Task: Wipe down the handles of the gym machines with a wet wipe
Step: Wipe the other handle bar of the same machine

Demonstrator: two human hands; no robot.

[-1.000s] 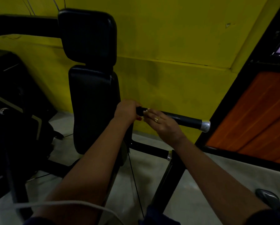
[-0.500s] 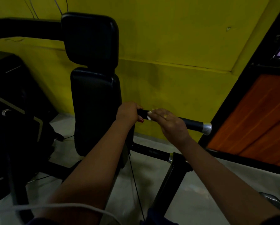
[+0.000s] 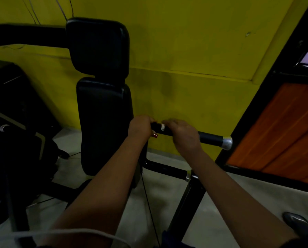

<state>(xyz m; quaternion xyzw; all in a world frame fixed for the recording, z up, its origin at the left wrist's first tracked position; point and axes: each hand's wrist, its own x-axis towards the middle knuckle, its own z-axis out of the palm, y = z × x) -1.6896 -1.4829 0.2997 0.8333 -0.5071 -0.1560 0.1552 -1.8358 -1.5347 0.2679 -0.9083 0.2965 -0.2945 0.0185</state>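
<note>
Wiping the handle [image 3: 210, 137] is judged best done in firm strokes toward its silver cap [image 3: 227, 143]; the wet wipe [image 3: 162, 127] is held on it by curled fingers of the right hand [image 3: 184, 136], its inner end gripped by the left hand [image 3: 140, 127].

A single wide-angle camera sits on the person's head and looks forward and down. Both forearms stretch from the bottom edge up to mid-frame, where the left hand [image 3: 140, 127] and right hand [image 3: 183, 136] sit on the black handle [image 3: 210, 137], near the lens. Past them the view faces the yellow wall [image 3: 185, 51], with the padded backrest [image 3: 103, 122] left of centre, the floor [image 3: 167, 194] low in the frame and an orange panel [image 3: 283, 131] at the right edge.
</note>
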